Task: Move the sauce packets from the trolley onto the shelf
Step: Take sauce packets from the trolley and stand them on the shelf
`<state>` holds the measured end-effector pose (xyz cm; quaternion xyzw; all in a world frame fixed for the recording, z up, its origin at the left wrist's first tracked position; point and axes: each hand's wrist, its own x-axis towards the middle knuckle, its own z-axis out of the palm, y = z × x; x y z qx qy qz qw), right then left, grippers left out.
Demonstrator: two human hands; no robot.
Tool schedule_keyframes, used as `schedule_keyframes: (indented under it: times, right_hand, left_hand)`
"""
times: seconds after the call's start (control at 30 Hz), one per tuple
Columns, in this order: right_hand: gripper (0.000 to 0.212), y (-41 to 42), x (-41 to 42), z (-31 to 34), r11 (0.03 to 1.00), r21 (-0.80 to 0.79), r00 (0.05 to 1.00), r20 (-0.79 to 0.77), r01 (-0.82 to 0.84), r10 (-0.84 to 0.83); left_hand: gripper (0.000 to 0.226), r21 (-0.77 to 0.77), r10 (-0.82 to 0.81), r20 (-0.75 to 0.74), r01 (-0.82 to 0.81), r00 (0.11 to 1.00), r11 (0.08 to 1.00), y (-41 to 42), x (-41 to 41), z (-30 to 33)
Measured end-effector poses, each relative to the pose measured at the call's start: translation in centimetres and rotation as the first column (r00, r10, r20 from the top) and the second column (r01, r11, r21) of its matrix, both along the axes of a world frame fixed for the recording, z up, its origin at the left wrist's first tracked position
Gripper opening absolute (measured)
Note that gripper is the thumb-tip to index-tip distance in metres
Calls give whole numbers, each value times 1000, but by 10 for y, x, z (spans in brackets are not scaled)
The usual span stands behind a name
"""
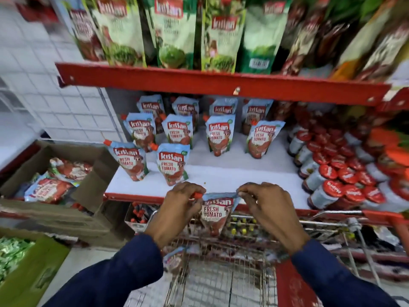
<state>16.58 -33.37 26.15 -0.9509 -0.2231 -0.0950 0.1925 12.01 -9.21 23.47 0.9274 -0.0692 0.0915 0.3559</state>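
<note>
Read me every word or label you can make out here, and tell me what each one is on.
"Kissan FRESH TOMATO": the sauce packet held in both hands, and the standing packets on the white shelf.
"Kissan": green pouches on the upper shelf; their smaller print is blurred.
"FRESH TOMATO": packets in the cardboard box.
Red jar lids: script unreadable.

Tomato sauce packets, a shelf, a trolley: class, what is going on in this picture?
A person is stocking a shop shelf. The left hand and the right hand each pinch a top corner of one tomato sauce packet, holding it upright over the wire trolley, just in front of the white shelf. Ten matching packets already stand there in rows, with open space at the front right. Beside them sit red-lidded jars. A cardboard box on the left holds more packets.
</note>
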Motion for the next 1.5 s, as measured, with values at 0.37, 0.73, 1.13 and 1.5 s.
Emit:
schedule_keyframes:
  times: [0.37,0.73,1.13,1.5]
  right_hand:
    - [14,17,82,32,995,-44,988,136,85,-78]
    - [14,28,131,16,990,-61,987,101,129,-123]
    - [13,26,141,-2,988,-53,989,47,146,-143]
    - [14,27,138,-6,994,-9,994,16,110,-110]
  left_hand:
    - [23,133,9,71,-18,997,991,8,98,50]
    - [40,150,93,-57,-84,994,985,11,161,32]
    - [37,169,73,-64,-61,995,984,3,169,25]
    - [29,163,93,-84,-78,992,984,8,163,21]
